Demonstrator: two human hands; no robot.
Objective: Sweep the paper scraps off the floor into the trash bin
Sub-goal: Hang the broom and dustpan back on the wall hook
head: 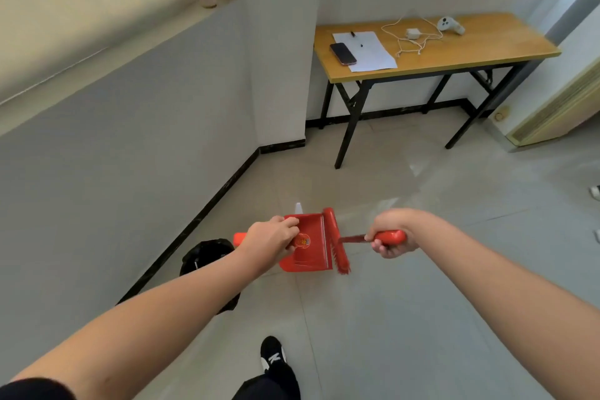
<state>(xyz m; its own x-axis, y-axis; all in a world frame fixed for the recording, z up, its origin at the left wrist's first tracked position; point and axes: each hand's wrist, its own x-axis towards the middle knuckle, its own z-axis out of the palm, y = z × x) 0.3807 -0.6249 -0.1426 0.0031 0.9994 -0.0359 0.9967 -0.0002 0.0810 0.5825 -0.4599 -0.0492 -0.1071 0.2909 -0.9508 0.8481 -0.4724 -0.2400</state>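
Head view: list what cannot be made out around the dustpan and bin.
- Trash bin: inside mostly hidden by the left forearm.
- Dustpan: contents unclear; left hand covers part.
- Brush: handle hidden in right hand.
- Paper scrap: partly behind the dustpan.

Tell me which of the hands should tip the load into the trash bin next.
Left. The left hand grips the dustpan, beside the trash bin; the right hand holds only the brush.

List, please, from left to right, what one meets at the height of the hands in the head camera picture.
Trash bin → left hand → red dustpan → red brush → right hand.
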